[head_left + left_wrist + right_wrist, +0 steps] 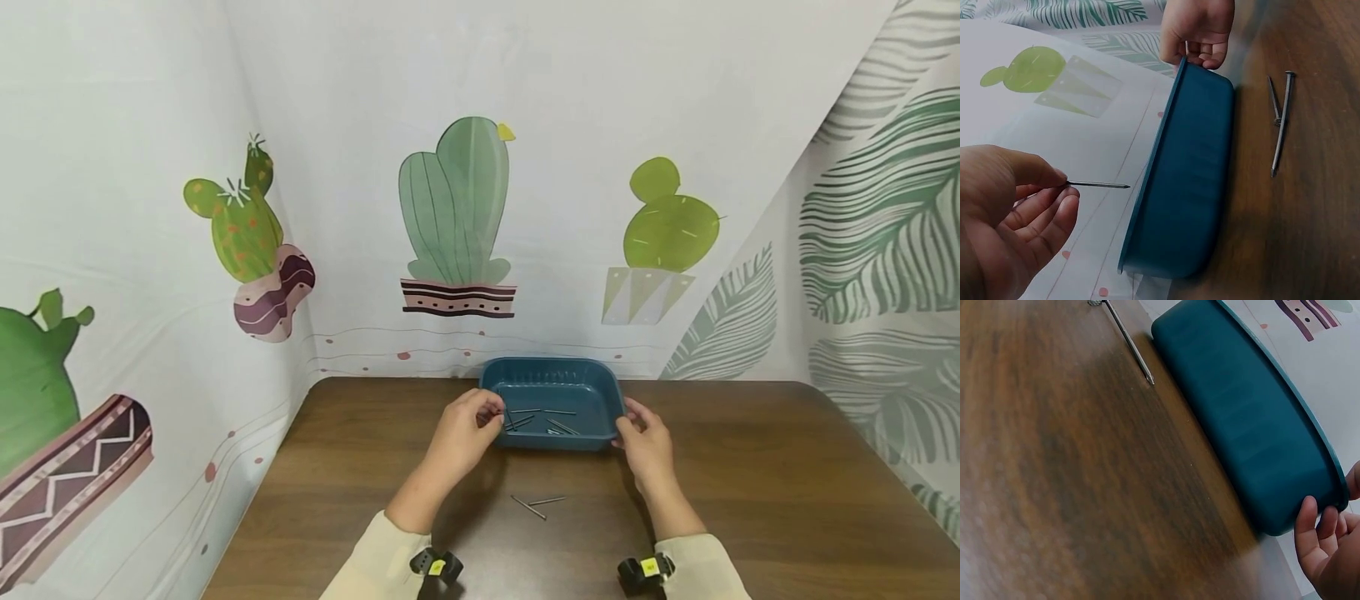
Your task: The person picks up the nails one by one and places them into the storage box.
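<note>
A blue plastic tray stands at the back of the wooden table, with several nails lying on its floor. My left hand is over the tray's left end. Between thumb and forefinger it pinches a single nail by the head, the point sticking out toward the tray's rim in the left wrist view. At the opposite end my right hand grips the tray's right rim, thumb on top and fingers against the outer wall.
Two loose nails lie crossed close together on the wooden table in front of the tray. Behind the table hangs a white cloth printed with cacti and leaves. Each wrist carries a small black camera.
</note>
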`<state>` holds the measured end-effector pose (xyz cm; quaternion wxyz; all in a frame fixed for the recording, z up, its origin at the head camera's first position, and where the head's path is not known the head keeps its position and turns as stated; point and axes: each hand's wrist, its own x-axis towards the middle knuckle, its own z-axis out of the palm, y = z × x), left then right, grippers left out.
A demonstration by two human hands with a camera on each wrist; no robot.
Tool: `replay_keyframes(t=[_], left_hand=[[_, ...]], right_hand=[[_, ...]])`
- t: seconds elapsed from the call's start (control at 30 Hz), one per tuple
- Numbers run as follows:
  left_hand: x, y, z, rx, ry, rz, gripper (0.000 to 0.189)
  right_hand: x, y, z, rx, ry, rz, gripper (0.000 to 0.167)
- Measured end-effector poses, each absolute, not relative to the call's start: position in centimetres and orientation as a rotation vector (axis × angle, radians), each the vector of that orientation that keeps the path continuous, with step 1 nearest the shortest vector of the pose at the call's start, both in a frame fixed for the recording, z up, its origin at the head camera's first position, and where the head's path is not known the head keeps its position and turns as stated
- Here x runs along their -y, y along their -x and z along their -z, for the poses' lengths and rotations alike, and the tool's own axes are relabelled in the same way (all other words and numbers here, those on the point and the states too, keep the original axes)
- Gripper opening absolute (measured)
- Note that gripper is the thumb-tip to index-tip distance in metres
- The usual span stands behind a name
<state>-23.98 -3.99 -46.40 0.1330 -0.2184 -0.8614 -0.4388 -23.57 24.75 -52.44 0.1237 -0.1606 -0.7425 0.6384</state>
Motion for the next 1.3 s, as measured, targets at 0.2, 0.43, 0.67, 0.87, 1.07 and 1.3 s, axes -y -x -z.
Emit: replay_keyframes(t=[0.2, 0.43, 0.67, 0.87, 1.07, 1.3], left_hand=[[3.7, 24.3, 46.2, 2.490, 0.611, 1.253, 0.007], [3.4, 24.5, 46.1, 2.462, 0.565, 1.278, 0.009], [2.8, 25.1, 46.1, 2.444, 0.573, 1.282, 0.010], [2.3, 25.6, 45.9, 2.422, 0.586, 1.299, 0.010], [1.6, 26.2, 46.2, 2.427, 0.615, 1.274, 0.008], [0.8, 26.7, 46.5, 2.429, 0.643, 1.257, 0.009]], right_hand=[[-24.8, 23.6, 52.5, 2.165, 0.473, -1.855, 0.048], [-24.8, 23.6, 52.6, 2.196, 0.480, -1.829, 0.048], [-24.8, 23.7, 52.8, 2.202, 0.483, -1.822, 0.048], [-24.9, 23.7, 52.7, 2.220, 0.484, -1.804, 0.049], [-24.9, 23.7, 52.6, 2.228, 0.484, -1.805, 0.050], [-24.8, 23.7, 52.7, 2.218, 0.487, -1.809, 0.050]])
